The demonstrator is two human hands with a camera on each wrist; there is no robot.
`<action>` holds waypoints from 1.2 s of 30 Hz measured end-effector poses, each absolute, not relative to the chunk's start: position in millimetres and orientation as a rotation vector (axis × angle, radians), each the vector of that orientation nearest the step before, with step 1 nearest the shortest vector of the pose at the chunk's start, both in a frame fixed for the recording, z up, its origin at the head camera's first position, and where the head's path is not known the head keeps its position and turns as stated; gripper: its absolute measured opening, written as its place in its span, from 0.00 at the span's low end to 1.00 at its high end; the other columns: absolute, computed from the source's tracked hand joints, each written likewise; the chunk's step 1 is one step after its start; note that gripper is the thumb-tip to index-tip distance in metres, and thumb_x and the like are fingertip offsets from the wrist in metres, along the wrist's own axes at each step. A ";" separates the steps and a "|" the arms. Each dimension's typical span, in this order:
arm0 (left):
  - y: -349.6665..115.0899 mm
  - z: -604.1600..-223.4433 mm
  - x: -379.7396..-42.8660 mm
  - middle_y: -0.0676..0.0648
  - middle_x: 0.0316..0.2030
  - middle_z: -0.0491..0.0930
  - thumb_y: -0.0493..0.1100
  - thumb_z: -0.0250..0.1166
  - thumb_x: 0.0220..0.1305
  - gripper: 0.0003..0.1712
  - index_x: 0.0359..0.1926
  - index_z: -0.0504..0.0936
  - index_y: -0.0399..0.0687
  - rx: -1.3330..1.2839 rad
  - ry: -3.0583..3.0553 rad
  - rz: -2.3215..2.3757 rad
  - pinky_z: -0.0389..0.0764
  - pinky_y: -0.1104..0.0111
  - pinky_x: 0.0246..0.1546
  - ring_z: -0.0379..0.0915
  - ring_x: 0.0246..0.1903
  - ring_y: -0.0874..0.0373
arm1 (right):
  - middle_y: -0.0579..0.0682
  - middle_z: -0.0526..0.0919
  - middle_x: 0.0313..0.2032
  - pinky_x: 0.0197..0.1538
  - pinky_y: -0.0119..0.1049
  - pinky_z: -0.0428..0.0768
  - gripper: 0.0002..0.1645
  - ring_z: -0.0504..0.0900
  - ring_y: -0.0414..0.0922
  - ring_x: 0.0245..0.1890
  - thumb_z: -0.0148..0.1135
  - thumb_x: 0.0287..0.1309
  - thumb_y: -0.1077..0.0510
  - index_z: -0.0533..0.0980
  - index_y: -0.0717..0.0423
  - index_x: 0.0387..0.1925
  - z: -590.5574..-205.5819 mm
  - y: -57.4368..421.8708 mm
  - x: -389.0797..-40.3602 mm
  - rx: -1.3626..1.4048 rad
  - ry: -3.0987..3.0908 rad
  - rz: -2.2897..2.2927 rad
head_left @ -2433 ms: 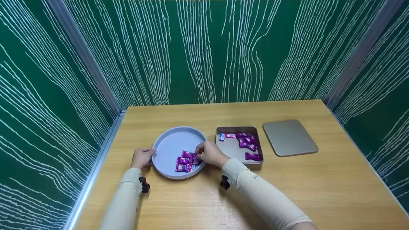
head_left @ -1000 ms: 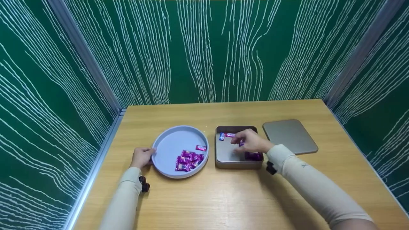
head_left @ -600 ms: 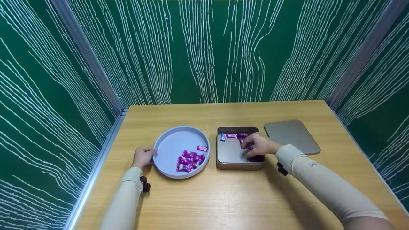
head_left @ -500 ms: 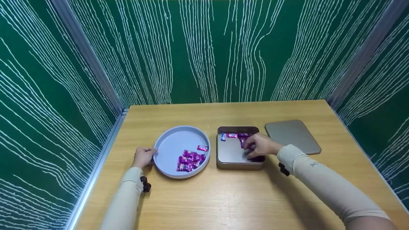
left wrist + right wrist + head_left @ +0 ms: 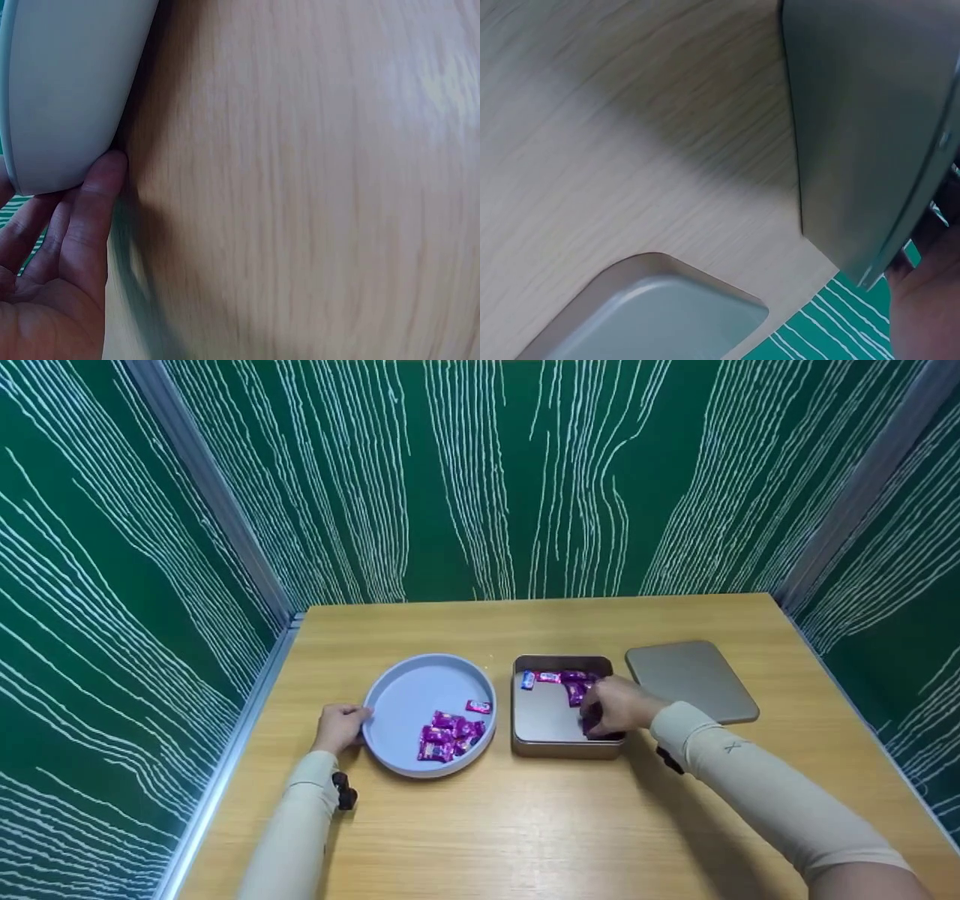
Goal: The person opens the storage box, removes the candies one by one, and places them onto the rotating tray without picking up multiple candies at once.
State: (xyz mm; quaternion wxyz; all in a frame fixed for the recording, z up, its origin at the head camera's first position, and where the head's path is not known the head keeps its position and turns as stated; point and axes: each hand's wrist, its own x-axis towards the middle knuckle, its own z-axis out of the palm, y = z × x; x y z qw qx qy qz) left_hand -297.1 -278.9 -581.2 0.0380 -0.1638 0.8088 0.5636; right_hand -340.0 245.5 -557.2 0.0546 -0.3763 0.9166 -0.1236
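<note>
My left hand (image 5: 339,727) grips the left edge of a round, pale lavender plate (image 5: 401,690), thumb at the rim. In the left wrist view its fingers (image 5: 90,225) press against the plate's outer side (image 5: 75,82). Several purple-wrapped candies (image 5: 450,731) lie toward the plate's front right. My right hand (image 5: 621,706) reaches into an open square tin (image 5: 540,716) and pinches a dark purple wrapped candy (image 5: 591,726) near its right wall. More wrapped candies (image 5: 574,682) lie along the tin's back. In the right wrist view the tin's wall hides most of the fingers.
The tin's flat metal lid (image 5: 691,682) lies on the wooden table (image 5: 480,825) to the right, behind my right forearm. A small blue candy (image 5: 528,680) sits in the tin's back left corner. Green walls with white lines stand around the table.
My right hand moved from the plate to the tin, leaving a small pink candy on the plate. Its fingers have drawn together on a purple candy. The left hand stays on the plate's edge.
</note>
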 end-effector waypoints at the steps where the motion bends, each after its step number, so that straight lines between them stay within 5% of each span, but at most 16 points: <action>1: -278.4 -580.9 -296.8 0.44 0.34 0.89 0.39 0.65 0.77 0.18 0.55 0.86 0.24 -0.498 2.484 1.728 0.89 0.70 0.29 0.84 0.28 0.62 | 0.46 0.93 0.33 0.43 0.44 0.88 0.16 0.89 0.46 0.34 0.88 0.44 0.51 0.92 0.50 0.36 -557.3 245.3 -339.6 -1.152 2.786 -0.350; 13: -273.8 -577.0 -297.8 0.44 0.35 0.89 0.40 0.66 0.77 0.18 0.55 0.87 0.26 -0.518 2.466 1.725 0.89 0.70 0.29 0.84 0.27 0.62 | 0.41 0.91 0.29 0.38 0.45 0.82 0.10 0.85 0.42 0.29 0.86 0.46 0.52 0.90 0.45 0.30 -558.3 243.6 -336.7 -1.184 2.791 -0.164; 29: -276.6 -580.5 -297.4 0.38 0.41 0.90 0.40 0.65 0.77 0.20 0.57 0.86 0.25 -0.494 2.477 1.730 0.90 0.68 0.30 0.85 0.29 0.60 | 0.56 0.92 0.40 0.46 0.47 0.91 0.18 0.88 0.47 0.38 0.80 0.53 0.65 0.89 0.63 0.47 -532.1 230.9 -338.2 -0.844 2.735 -0.725; 36: -279.0 -580.8 -298.3 0.36 0.44 0.89 0.41 0.65 0.77 0.20 0.58 0.86 0.26 -0.524 2.472 1.713 0.89 0.69 0.31 0.85 0.29 0.61 | 0.57 0.92 0.44 0.48 0.46 0.91 0.19 0.87 0.48 0.41 0.78 0.57 0.65 0.88 0.63 0.52 -515.0 212.0 -336.0 -0.703 2.689 -0.910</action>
